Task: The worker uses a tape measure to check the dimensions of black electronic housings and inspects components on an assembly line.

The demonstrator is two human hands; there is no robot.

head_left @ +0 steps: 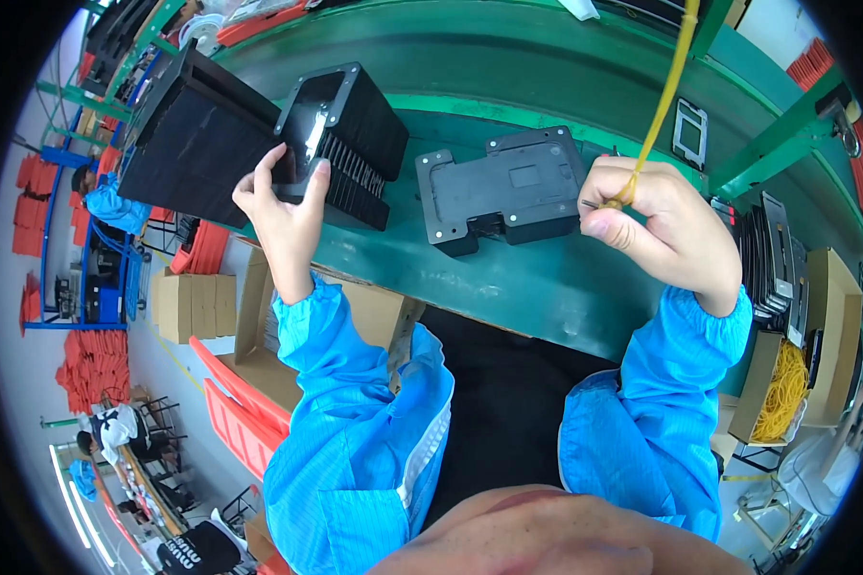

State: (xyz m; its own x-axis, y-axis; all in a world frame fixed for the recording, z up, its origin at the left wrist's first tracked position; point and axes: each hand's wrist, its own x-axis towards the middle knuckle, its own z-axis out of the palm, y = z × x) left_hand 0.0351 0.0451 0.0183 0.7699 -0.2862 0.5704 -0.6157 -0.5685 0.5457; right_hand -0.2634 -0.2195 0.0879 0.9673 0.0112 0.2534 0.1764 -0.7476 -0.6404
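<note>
My left hand (283, 211) reaches to the near end of a shiny black rectangular part (312, 120) on a stack of black slotted pieces (355, 182). Thumb and fingers grip its two sides; the contact under the fingertips is partly hidden. On the bench's right, my right hand (657, 216) is closed in a fist around a yellow cord (664, 110) that hangs from above. A thin dark tip pokes out beside the thumb; the rest is hidden in the fist. Between my hands lies a black fixture block (503, 187) with silver round studs and a notch at its near edge.
A tall black bin (201, 134) stands left of the stack on the green bench (585, 287). A grey frame (690, 132) lies at the far right. Dark panels (775, 254) stand beyond my right forearm, near a carton of yellow cord (781, 393). Cardboard boxes (194, 305) sit lower left.
</note>
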